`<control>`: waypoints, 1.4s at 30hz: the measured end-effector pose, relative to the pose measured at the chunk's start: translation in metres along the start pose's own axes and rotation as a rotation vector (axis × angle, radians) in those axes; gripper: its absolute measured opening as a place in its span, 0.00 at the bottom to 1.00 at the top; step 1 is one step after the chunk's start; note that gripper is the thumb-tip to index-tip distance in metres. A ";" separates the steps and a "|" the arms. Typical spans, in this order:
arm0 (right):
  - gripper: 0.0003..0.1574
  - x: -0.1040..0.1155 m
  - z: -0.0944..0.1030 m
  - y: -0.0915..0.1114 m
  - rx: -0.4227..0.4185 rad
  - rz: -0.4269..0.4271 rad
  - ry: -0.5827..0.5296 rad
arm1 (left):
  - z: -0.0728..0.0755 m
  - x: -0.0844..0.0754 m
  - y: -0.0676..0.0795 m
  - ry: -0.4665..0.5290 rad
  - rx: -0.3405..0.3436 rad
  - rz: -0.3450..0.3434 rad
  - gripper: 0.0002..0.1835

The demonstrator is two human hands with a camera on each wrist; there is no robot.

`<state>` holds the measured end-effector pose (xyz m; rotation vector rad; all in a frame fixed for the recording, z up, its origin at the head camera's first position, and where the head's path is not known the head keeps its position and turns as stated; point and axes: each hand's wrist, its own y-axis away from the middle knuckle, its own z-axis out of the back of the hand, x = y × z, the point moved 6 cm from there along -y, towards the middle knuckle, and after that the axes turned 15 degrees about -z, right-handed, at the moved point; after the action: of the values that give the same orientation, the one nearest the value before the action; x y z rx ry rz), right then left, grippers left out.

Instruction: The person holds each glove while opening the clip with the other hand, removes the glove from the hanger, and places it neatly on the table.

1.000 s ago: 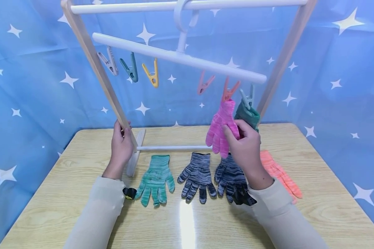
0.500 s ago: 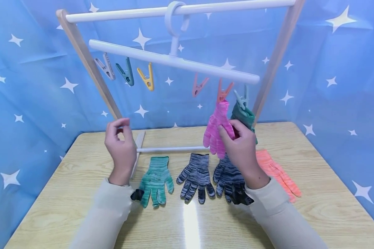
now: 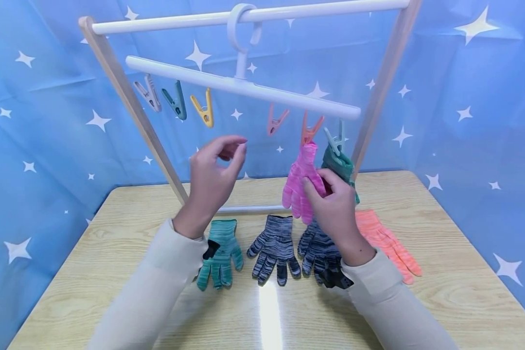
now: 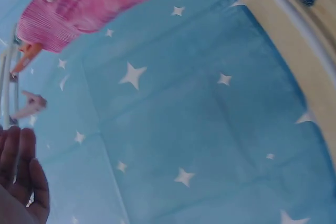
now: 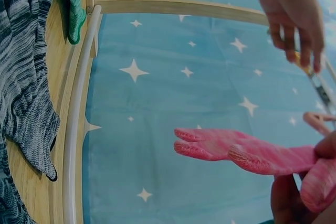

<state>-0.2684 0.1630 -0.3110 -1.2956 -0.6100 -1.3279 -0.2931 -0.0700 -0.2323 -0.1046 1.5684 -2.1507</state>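
My right hand [image 3: 334, 206] pinches a pink knitted glove [image 3: 302, 177] by its side, thumb in front. An orange clothespin [image 3: 309, 129] clips the glove's cuff to the tilted white hanger [image 3: 240, 87]. Just behind the right hand, a dark green glove [image 3: 339, 165] hangs from a light blue-green clothespin [image 3: 337, 138]. My left hand [image 3: 214, 177] is in mid-air left of the pink glove, holding nothing, with fingers loosely bent. In the right wrist view the left hand's fingers [image 5: 304, 45] hang relaxed. A bare pink clothespin [image 3: 276, 121] lies between the hands, higher up.
Gray [image 3: 148, 93], green [image 3: 175, 100] and yellow [image 3: 203, 108] clothespins hang bare at the hanger's left. The hanger hooks over the rack's white top bar [image 3: 170, 23]. A teal glove [image 3: 222, 257], two dark striped gloves [image 3: 276, 248] and an orange glove [image 3: 387, 240] lie on the table.
My left hand has let go of the rack's left wooden post and moved right and up to below the hanger. The right hand keeps its pinch on the pink glove.
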 end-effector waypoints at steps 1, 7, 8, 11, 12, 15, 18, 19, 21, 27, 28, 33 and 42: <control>0.14 0.000 0.000 0.000 -0.002 0.004 0.003 | -0.004 -0.002 -0.005 0.009 0.029 0.007 0.11; 0.12 -0.001 0.000 0.000 -0.020 0.023 0.021 | -0.025 -0.014 -0.027 0.032 0.187 0.049 0.11; 0.12 -0.002 0.000 0.000 -0.020 0.023 0.023 | -0.028 -0.016 -0.030 0.027 0.209 0.055 0.11; 0.12 -0.003 -0.001 0.000 -0.016 0.020 0.028 | -0.035 -0.020 -0.038 0.006 0.272 0.080 0.12; 0.12 -0.004 -0.001 0.000 -0.013 0.019 0.029 | -0.037 -0.022 -0.040 0.002 0.291 0.091 0.13; 0.12 -0.004 -0.002 0.000 -0.010 0.022 0.035 | -0.044 -0.027 -0.046 -0.007 0.347 0.113 0.14; 0.11 -0.002 -0.003 0.001 -0.011 0.040 0.044 | -0.052 -0.031 -0.052 -0.030 0.409 0.137 0.16; 0.11 -0.001 -0.004 0.001 -0.012 0.049 0.049 | -0.054 -0.031 -0.053 -0.044 0.430 0.148 0.16; 0.10 0.000 -0.006 0.002 -0.015 0.067 0.055 | -0.058 -0.032 -0.056 -0.076 0.470 0.173 0.18; 0.08 0.004 -0.009 0.004 -0.024 0.127 0.073 | -0.066 -0.032 -0.063 -0.198 0.542 0.180 0.21; 0.08 0.005 -0.010 0.004 -0.025 0.135 0.075 | -0.066 -0.032 -0.064 -0.217 0.551 0.179 0.21; 0.07 0.007 -0.011 0.005 -0.026 0.164 0.083 | -0.069 -0.030 -0.066 -0.267 0.563 0.177 0.22; 0.05 0.008 -0.012 0.006 -0.036 0.227 0.104 | -0.074 -0.034 -0.071 -0.301 0.587 0.168 0.21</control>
<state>-0.2649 0.1474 -0.3087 -1.2752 -0.3570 -1.2140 -0.3110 0.0257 -0.1856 -0.0928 0.7182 -2.2412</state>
